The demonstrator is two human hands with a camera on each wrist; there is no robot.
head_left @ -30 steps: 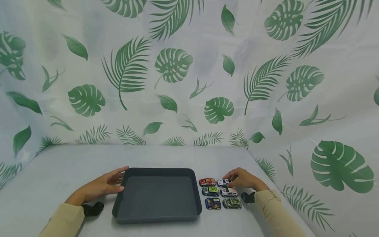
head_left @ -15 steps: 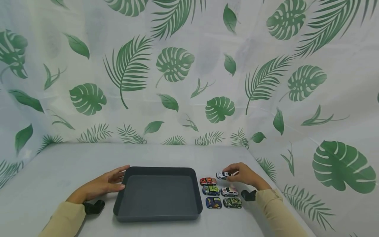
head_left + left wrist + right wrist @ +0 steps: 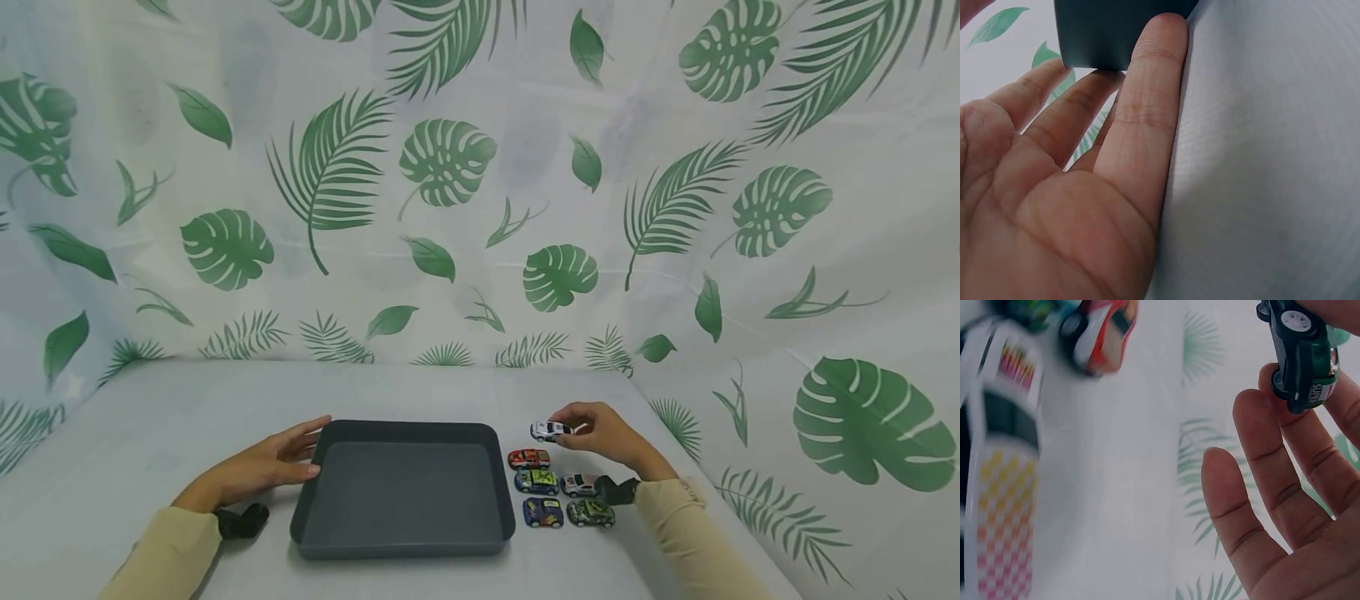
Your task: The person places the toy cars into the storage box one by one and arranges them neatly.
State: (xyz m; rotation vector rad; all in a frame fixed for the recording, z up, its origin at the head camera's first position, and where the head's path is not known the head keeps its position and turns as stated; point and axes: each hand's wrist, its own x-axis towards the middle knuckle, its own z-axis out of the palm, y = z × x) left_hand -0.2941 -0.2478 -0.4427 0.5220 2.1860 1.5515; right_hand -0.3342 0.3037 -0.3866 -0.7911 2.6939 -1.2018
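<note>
A white and black toy car (image 3: 546, 431) is pinched between the thumb and fingers of my right hand (image 3: 611, 435), raised behind the other cars. In the right wrist view, the underside and wheels of this car (image 3: 1300, 356) show, while the other fingers are spread apart. My left hand (image 3: 258, 468) rests at the left side of a dark grey rectangular tray (image 3: 408, 492). Its fingers are fairly straight, with fingertips against the tray's outer wall (image 3: 1100, 34) in the left wrist view.
On the white table right of the tray lie a red car (image 3: 528, 458), a yellow-green car (image 3: 536, 481), a blue car (image 3: 542, 512), a camouflage car (image 3: 591, 512) and a white-pink car (image 3: 577, 484), partly behind the right wrist's black device (image 3: 617, 490). A leaf-print curtain (image 3: 450, 275) stands behind.
My right hand has lifted the white and black car from the back row and moved it up and left, towards the tray. The left hand stays at the tray.
</note>
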